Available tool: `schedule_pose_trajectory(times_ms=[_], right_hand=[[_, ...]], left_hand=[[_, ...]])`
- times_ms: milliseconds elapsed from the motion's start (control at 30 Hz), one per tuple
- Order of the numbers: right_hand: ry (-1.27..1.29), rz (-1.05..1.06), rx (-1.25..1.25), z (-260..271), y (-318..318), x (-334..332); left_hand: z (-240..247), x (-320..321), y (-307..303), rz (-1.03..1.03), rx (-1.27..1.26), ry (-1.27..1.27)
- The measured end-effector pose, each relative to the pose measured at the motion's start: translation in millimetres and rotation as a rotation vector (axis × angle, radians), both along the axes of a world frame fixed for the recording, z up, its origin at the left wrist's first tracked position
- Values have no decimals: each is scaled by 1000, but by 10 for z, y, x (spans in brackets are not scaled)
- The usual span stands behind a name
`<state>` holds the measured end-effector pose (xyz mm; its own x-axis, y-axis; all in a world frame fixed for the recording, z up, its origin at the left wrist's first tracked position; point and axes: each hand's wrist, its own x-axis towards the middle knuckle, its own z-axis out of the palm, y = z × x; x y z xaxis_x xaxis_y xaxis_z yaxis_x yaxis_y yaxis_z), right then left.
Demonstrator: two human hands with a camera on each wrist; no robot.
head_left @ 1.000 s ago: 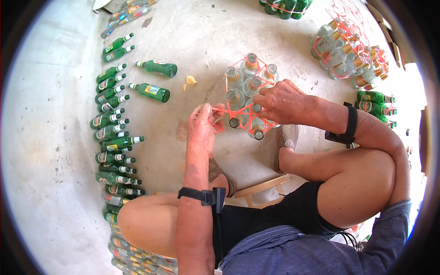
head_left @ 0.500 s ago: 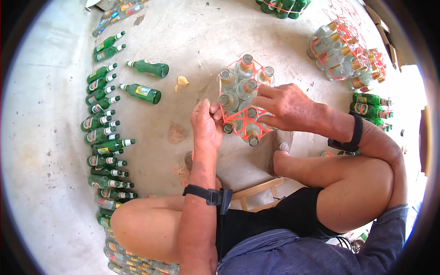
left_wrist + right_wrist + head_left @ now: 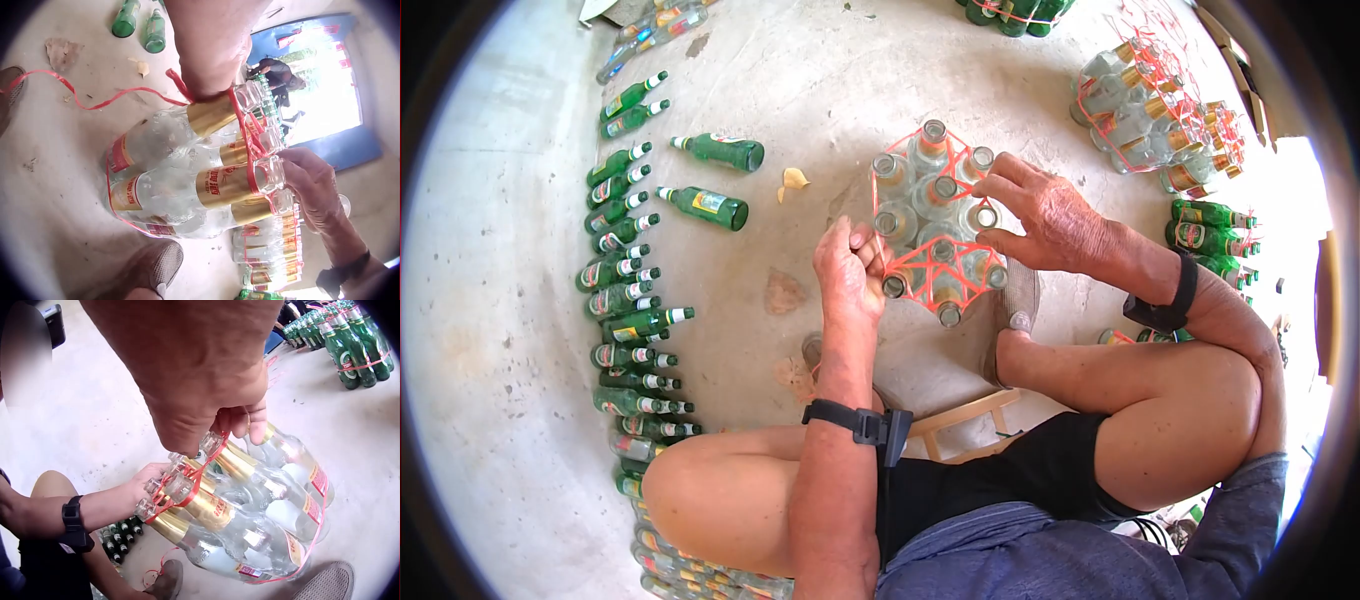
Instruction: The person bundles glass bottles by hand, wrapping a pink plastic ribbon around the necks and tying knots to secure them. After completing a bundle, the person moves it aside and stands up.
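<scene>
Clear glass bottles (image 3: pixel 920 205) with gold-foil necks stand in a tight bundle on the floor. Red plastic string (image 3: pixel 941 255) crosses between their necks, and another loop circles them lower down. My left hand (image 3: pixel 848 270) is at the bundle's left side, curled fingers gripping the string close to a bottle neck; a loose tail of string (image 3: pixel 100 106) trails from there in the left wrist view. Over the right side of the bundle, my right hand (image 3: pixel 1045 215) reaches in with thumb and fingers apart, a bottle mouth (image 3: pixel 983 217) showing between them. Its fingertips touch the necks and string.
Green bottles (image 3: pixel 615 210) lie in a long row along the left wall, with two more green bottles (image 3: pixel 718 152) beside it. Tied clear bottles (image 3: pixel 1135 110) and tied green bottles (image 3: pixel 1200 235) sit at the right. A wooden stool (image 3: pixel 965 425) is under me.
My right hand has shifted right and opened its fingers round a bottle neck. My left hand has drawn in against the bundle's left side. The string now lies closer around the necks.
</scene>
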<state>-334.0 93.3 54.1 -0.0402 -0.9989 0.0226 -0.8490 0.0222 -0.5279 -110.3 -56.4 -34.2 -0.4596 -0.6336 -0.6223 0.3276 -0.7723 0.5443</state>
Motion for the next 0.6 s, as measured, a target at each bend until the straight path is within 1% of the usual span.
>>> schedule_pose_trajectory(times_ms=[33,167,267,367,467,600], right_hand=[[8,1,6,3,4,-4],[43,69,-98,25,-7,36],[60,115,-118,33,-14,90],[146,149,-164,68,-31,79],[139,145,-150,37,-39,83],[145,141,-164,23,-37,76]], left_hand=[[-4,1,4,-2,-14,-7],[2,0,50,26,-102,-14],[148,-59,110,25,-278,-150],[148,-140,143,63,-416,-252],[166,-138,152,12,-587,-371],[60,-124,128,-26,-754,-473]])
